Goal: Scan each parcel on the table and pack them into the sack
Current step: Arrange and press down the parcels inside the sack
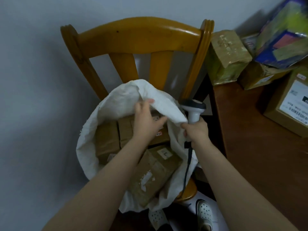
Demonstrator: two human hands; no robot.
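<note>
A white woven sack (pixel 116 104) sits open on a wooden chair and holds several brown taped parcels (pixel 155 174). My left hand (pixel 146 117) reaches over the sack's mouth, its fingers on the folded-over rim flap. My right hand (pixel 196 130) grips the handle of a white barcode scanner (pixel 194 109) and also pinches the sack's rim at its right side. The scanner's dark cable hangs down along the sack. More parcels (pixel 228 55) stand on the brown table at the right.
The wooden chair (pixel 138 37) has its back to a grey wall. The brown table (pixel 253 147) at the right carries a labelled cardboard box (pixel 290 105) and a colourful plastic bag (pixel 283 34). White shoes (pixel 205 212) show on the floor below.
</note>
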